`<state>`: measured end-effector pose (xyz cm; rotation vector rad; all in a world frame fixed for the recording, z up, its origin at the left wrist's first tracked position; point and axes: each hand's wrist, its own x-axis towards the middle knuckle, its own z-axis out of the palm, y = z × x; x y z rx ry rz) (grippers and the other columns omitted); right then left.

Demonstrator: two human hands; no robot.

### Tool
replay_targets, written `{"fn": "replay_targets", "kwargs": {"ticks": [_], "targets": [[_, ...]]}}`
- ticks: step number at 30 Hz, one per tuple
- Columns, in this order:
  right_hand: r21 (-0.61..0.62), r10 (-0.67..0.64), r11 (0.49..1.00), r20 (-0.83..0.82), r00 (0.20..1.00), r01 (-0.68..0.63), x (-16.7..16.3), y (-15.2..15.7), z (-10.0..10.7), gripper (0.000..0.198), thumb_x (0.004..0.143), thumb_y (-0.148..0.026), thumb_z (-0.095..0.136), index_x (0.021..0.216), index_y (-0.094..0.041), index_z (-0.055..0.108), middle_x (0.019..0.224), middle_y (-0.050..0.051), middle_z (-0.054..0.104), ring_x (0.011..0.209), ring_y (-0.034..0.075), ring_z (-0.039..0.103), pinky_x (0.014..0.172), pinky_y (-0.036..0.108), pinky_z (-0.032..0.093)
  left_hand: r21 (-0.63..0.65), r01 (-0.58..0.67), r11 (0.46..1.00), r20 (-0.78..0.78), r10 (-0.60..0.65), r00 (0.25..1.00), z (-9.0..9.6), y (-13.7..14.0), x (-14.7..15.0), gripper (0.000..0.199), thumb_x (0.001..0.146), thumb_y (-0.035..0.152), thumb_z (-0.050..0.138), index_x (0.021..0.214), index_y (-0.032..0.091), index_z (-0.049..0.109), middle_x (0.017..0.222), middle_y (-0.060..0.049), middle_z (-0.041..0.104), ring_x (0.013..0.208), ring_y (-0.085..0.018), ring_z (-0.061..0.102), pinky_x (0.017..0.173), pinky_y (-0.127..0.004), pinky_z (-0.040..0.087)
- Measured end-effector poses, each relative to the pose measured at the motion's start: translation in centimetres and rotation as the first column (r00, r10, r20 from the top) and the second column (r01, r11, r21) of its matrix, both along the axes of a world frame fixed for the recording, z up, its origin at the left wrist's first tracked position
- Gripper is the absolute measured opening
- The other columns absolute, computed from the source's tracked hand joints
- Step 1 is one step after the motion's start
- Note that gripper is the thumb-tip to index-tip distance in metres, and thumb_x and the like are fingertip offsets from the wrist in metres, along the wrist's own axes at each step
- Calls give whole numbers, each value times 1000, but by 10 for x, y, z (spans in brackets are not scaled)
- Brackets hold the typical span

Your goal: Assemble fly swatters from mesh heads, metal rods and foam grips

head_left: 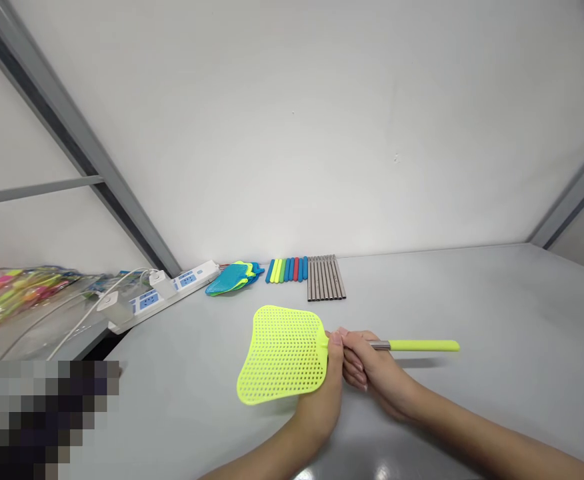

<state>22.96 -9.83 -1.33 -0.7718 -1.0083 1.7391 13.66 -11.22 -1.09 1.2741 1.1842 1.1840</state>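
Note:
A fly swatter with a neon-yellow perforated head [285, 357], a metal rod [381, 345] and a yellow handle [425, 345] lies crosswise above the table, held in both hands. Its head points left and its handle right. My left hand [328, 390] is closed around the neck of the head, partly hidden behind it. My right hand [372, 360] is closed on the rod right beside the left one, thumbs near each other. Where the head meets the rod is covered by my fingers.
Along the wall lie stacked blue and yellow swatter heads [229, 279], a row of coloured handles [287, 270] and several metal rods [326, 279]. A power strip [187, 280] with plugged-in chargers and cables runs along the left edge. Beyond it are colourful plastic-wrapped items [27, 293].

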Motion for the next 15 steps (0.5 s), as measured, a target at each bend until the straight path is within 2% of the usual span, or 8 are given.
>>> {"fn": "replay_targets", "kwargs": {"ticks": [4, 8, 15], "targets": [[-83, 16, 996, -90, 996, -24, -1, 3, -3, 41, 73, -38, 48, 45, -17, 29, 34, -9, 25, 30, 2, 19, 35, 19, 13, -42, -41, 998, 74, 44, 996, -3, 7, 0, 27, 75, 44, 43, 71, 18, 50, 77, -2, 55, 74, -14, 49, 70, -24, 37], [-120, 17, 992, -107, 994, -30, -1, 6, -3, 40, 71, -39, 50, 46, -17, 27, 34, -9, 24, 29, 2, 18, 33, 18, 10, -87, -52, 995, 152, 65, 986, -6, 12, 1, 31, 70, 48, 47, 69, 17, 50, 70, -2, 55, 68, -13, 50, 63, -23, 38], [-102, 10, 995, -117, 993, -22, -2, 9, 0, 38, 71, -37, 49, 46, -17, 30, 34, -9, 26, 27, 2, 20, 31, 18, 10, -99, -24, 995, 156, 39, 987, -8, 18, -2, 33, 68, 50, 48, 66, 17, 47, 57, 2, 47, 55, -10, 45, 52, -22, 36]]}}
